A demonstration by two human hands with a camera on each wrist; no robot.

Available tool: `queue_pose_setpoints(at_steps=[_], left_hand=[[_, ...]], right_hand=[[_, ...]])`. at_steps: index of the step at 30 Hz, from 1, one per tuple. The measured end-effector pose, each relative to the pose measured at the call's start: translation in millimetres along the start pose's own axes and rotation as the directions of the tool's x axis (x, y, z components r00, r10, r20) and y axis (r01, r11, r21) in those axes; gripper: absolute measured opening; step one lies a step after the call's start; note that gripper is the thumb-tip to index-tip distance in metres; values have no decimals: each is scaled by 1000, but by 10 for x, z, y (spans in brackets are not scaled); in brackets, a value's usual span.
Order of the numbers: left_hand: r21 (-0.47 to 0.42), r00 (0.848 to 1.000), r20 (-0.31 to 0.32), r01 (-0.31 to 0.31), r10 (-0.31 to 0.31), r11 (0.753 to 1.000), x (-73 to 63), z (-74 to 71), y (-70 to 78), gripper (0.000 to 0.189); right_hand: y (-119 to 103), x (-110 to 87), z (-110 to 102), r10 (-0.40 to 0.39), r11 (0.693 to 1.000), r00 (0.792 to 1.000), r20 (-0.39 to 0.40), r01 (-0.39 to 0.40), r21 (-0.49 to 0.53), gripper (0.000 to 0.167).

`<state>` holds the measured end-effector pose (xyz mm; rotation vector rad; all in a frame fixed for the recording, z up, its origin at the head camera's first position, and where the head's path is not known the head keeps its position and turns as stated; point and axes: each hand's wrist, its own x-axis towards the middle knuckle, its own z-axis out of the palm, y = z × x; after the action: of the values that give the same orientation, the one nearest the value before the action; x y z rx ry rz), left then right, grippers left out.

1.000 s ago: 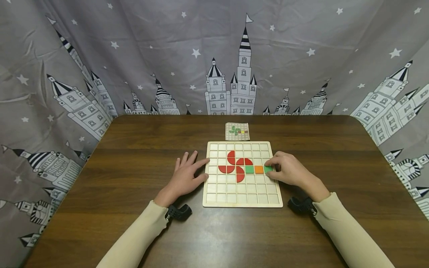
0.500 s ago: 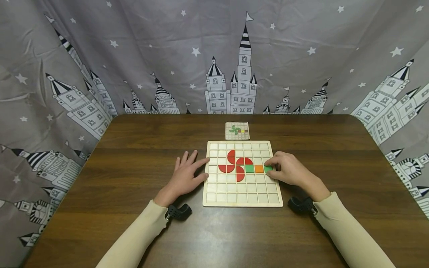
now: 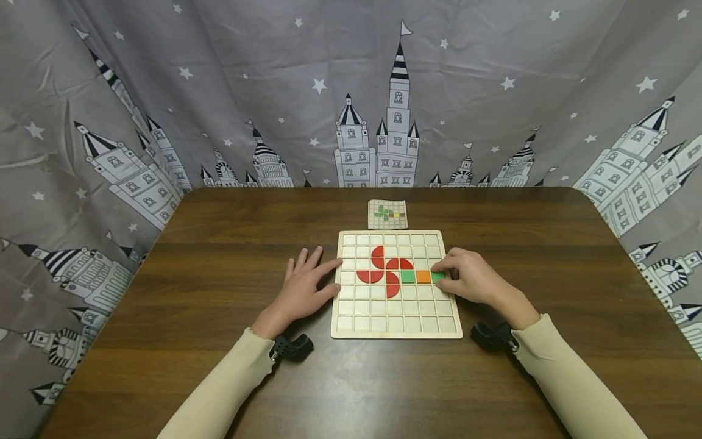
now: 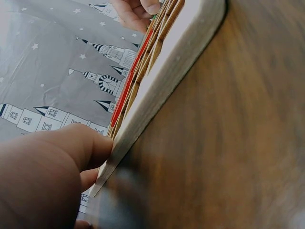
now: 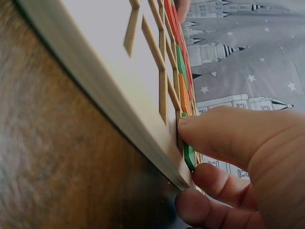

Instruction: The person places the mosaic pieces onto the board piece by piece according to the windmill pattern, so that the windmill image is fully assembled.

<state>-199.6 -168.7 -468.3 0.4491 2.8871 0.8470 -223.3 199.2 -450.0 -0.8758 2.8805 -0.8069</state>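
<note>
A pale wooden grid board lies flat on the table. On it, several red rounded pieces form a pinwheel. A row runs rightward from there: a green square tile, an orange square tile and a second green square tile in the last column. My right hand pinches that last tile at the board's right side; fingertips cover part of it. In the right wrist view its green edge shows between thumb and finger. My left hand, fingers spread, touches the board's left edge with thumb and index finger.
Behind the board lies a small pattern card with a green pinwheel and a short coloured row. Brown wooden table surrounds everything. A grey curtain with castles and stars hangs past the table's far edge.
</note>
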Motion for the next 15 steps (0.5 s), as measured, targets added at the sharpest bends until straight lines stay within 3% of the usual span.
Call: queue_pose_setpoints(at_steps=[9,15], left_hand=[[10,1000,9,-3,3,1000,20,-28,6,57],[1,999,47,11,-11,1000,30,-75,10,57]], right_hand=[[1,-4,-4,13,1000,1000,1,-13,14,24],[-7,-1,-10,-7,1000,1000,3,7,-11,23]])
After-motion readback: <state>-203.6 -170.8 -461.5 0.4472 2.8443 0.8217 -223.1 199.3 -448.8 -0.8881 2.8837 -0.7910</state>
